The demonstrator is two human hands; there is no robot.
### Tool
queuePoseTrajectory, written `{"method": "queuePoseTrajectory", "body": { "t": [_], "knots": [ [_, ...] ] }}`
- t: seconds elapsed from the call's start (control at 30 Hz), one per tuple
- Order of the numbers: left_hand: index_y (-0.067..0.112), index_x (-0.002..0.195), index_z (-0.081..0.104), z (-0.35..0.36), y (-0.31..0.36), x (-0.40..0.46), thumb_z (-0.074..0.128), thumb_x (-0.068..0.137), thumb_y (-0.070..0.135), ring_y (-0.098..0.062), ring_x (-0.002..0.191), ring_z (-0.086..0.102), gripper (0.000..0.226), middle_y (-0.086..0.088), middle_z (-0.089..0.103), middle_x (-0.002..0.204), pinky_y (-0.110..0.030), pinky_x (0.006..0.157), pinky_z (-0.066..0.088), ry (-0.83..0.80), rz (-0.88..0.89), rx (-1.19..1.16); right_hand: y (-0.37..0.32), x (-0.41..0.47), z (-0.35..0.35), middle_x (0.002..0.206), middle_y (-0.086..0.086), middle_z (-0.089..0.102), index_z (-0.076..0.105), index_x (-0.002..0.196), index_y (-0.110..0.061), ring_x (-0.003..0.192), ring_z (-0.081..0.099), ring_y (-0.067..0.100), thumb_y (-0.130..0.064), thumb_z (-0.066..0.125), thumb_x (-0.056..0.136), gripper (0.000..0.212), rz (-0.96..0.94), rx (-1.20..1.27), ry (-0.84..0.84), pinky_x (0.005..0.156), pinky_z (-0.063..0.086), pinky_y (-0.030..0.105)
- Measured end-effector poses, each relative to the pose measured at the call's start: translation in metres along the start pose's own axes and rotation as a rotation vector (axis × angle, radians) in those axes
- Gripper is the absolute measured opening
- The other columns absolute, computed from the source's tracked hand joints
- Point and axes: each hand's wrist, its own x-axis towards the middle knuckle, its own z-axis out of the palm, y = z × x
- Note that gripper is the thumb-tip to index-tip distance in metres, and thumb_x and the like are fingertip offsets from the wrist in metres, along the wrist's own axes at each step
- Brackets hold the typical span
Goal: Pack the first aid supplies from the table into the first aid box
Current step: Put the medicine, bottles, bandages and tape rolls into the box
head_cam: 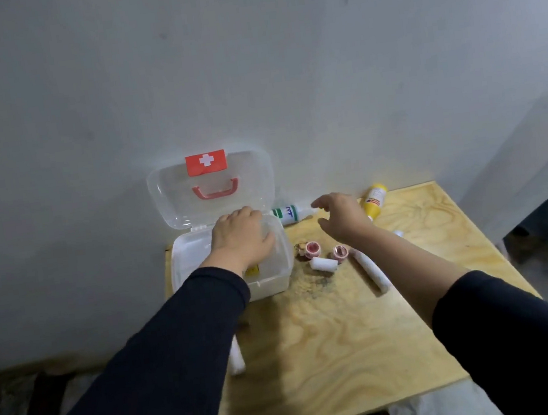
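A clear plastic first aid box [186, 263] stands open at the table's far left, its lid [211, 187] with red cross label and red handle leaning on the wall. My left hand [240, 237] reaches down into the box; what it holds is hidden. My right hand [342, 214] hovers with fingers spread near a white bottle with a green label [287, 213] and a yellow bottle [375, 202]. Two pink tape rolls [312, 249] [340, 253], a short white bandage roll [324, 265] and a long white roll [374, 272] lie right of the box.
The plywood table [333, 338] stands against a grey wall. Another white roll [236, 358] lies at the table's left edge beside my left sleeve. Dark objects stand on the floor at the far right.
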Motion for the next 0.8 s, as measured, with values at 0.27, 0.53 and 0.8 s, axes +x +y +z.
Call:
{"method": "queuePoseTrajectory", "body": {
  "t": [0.27,0.53,0.8],
  "knots": [
    [0.019,0.139,0.047,0.004,0.089,0.044,0.044,0.094,0.034,-0.026,0.128,0.048,0.048,-0.002,0.049,0.142,-0.038,0.105,0.038,-0.12,0.141,-0.044,0.101,0.011,-0.026,0.127,0.012,0.057,0.062,0.119,-0.013,0.114,0.057,0.027,-0.004,0.055,0.086,0.036,0.079,-0.116,-0.049,0.092,0.049,0.034],
    [0.02,0.136,0.049,0.027,0.128,0.08,0.044,0.094,0.033,-0.026,0.121,0.054,0.045,-0.001,0.052,0.14,-0.039,0.095,0.048,-0.274,0.062,-0.093,0.148,0.046,-0.028,0.122,0.0,0.059,0.062,0.114,-0.018,0.133,0.039,0.022,-0.006,0.044,0.088,0.034,-0.343,-0.593,-0.244,0.107,0.033,0.038],
    [0.02,0.139,0.047,0.037,0.149,0.091,0.045,0.096,0.032,-0.025,0.126,0.05,0.045,-0.002,0.049,0.142,-0.034,0.094,0.044,-0.279,-0.048,-0.135,0.172,0.065,-0.023,0.118,0.006,0.058,0.059,0.116,-0.01,0.119,0.049,0.027,-0.003,0.041,0.091,0.031,-0.437,-0.496,-0.201,0.085,0.041,0.035]
  ]
}}
